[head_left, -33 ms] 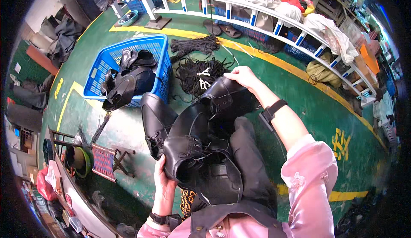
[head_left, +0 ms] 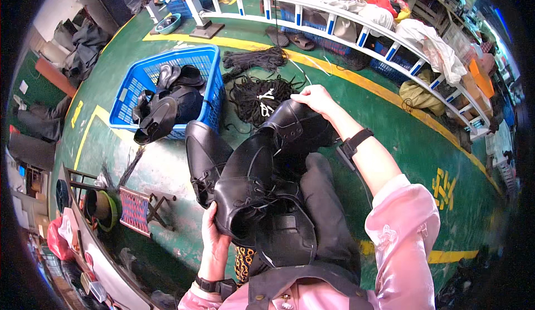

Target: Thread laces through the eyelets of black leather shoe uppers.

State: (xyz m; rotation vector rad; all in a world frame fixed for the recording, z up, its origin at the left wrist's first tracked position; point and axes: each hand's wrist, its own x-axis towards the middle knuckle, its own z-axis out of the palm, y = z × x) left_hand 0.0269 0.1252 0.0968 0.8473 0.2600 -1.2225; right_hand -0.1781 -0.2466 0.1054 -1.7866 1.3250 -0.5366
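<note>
Several black leather lace-up shoes lie piled over my lap. My left hand (head_left: 214, 235) is closed around the side of the nearest black shoe (head_left: 237, 193), whose opening and loose laces face me. Farther up, my right hand (head_left: 316, 99) pinches the upper edge of another black shoe (head_left: 295, 125); whether a lace is also between those fingers I cannot tell. One more black shoe (head_left: 203, 151) leans at the left of the pile. Below the pile's middle, a black shoe part (head_left: 287, 235) rests open on my lap, its underside hidden.
Ahead to the left, a blue plastic basket (head_left: 214, 95) holds several black shoes. Beside it on the green floor lie bundles of black laces (head_left: 262, 99). A white railing (head_left: 329, 23) curves across the back. At left stands a folding stool (head_left: 135, 211) near a table (head_left: 106, 260).
</note>
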